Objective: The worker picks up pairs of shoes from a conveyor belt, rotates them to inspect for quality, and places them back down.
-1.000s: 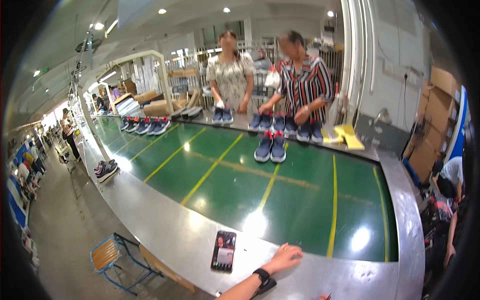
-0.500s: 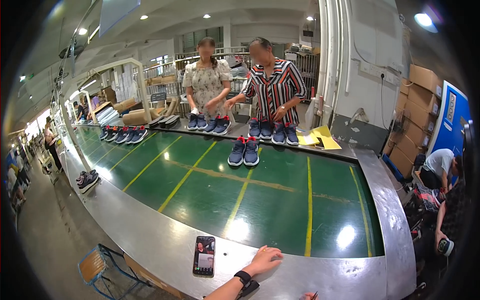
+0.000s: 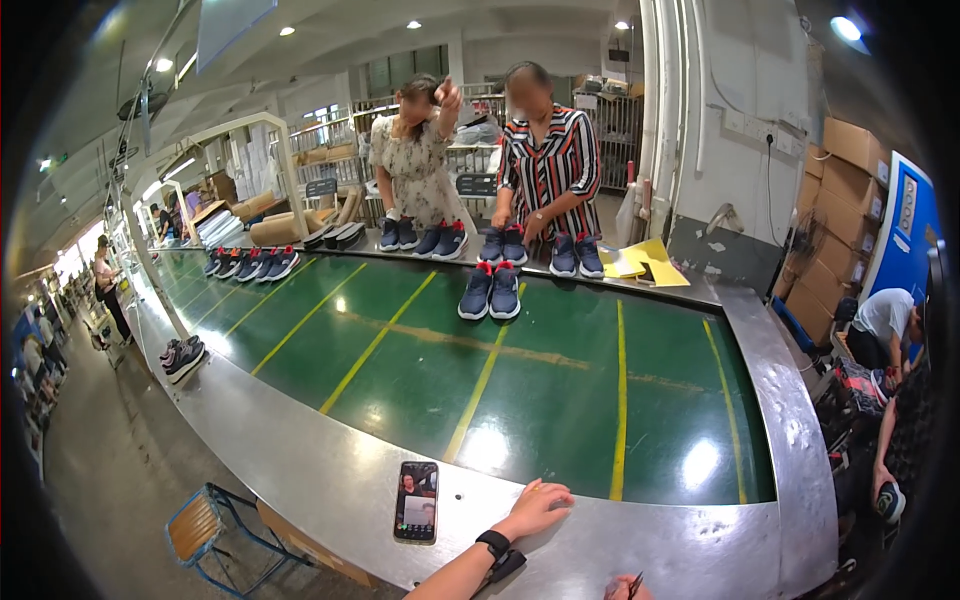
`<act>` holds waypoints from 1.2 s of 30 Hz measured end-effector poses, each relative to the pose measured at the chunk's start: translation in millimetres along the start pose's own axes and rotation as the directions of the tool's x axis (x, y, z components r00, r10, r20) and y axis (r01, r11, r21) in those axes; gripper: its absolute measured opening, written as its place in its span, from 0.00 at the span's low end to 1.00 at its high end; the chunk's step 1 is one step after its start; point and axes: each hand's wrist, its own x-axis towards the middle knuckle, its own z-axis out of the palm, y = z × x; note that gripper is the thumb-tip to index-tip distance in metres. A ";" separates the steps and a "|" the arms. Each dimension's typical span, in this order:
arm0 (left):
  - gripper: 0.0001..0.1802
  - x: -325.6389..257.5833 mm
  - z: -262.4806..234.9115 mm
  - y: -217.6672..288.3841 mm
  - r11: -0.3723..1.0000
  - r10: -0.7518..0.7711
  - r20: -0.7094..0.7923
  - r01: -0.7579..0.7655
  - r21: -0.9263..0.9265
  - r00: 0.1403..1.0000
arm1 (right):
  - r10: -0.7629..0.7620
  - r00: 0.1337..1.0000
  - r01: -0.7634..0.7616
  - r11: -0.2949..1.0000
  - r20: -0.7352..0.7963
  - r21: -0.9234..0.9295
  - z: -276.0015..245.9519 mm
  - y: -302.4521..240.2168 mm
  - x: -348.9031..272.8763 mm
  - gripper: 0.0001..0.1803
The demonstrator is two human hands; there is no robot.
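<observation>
My left hand rests with its fingers stretched out on the metal edge of the table, beside the green conveyor belt; it holds nothing. A dark band is on its wrist. At the lower edge my right hand, partly cut off, is closed on a thin dark pointed tool, too small to name more exactly. A smartphone with a lit screen lies left of my left hand. Across the belt, a pair of navy sneakers with red linings stands near the far edge.
Two co-workers stand at the far side, with more navy sneakers and yellow sheets on the ledge before them. Dark shoes sit on the left rim. A stool stands lower left. Cartons and a crouching person are at right.
One co-worker has raised a hand, pointing; the other has drawn an arm in to a pair of sneakers on the ledge. More of my right hand shows; my left hand stays resting.
</observation>
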 end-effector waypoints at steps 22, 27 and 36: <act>0.13 -3.9 -3.6 -2.7 1.000 0.002 -0.003 -0.002 0.001 1.000 | -0.049 0.997 0.045 0.997 -0.054 -0.065 1.8 -4.9 2.4 0.15; 0.12 5.5 3.5 -7.7 0.995 0.101 -0.041 -0.102 -0.011 0.994 | -0.033 0.997 0.026 0.994 -0.064 -0.104 5.1 -2.2 -2.8 0.14; 0.16 5.9 25.4 -84.4 0.984 0.120 -0.165 -0.140 -0.113 0.979 | -0.290 0.911 0.286 0.956 -0.293 -0.057 -2.7 -19.0 3.7 0.08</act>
